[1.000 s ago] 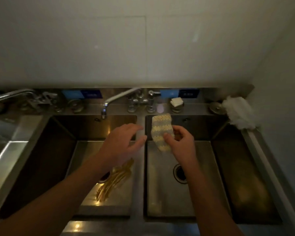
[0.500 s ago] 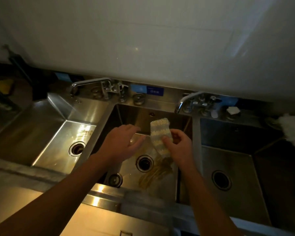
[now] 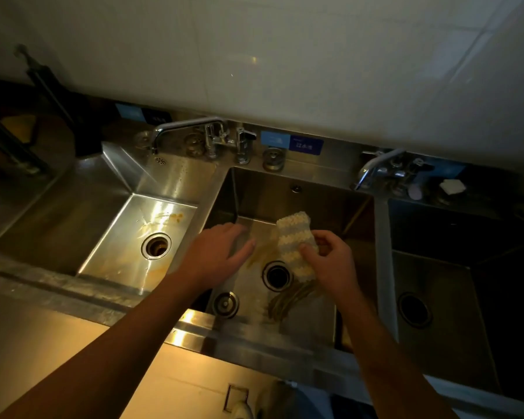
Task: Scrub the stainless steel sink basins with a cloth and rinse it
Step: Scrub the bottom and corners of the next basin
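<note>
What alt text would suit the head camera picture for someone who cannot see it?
A person's right hand holds a striped cloth above the stained middle basin, the left hand open beside it. A left basin and a right basin flank it.

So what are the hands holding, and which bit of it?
The right hand pinches the striped cloth at its right side, thumb in front. The left hand is open and holds nothing.

commercial kitchen — steel sink basins (image 3: 312,192), labelled faucets (image 3: 191,128).
</note>
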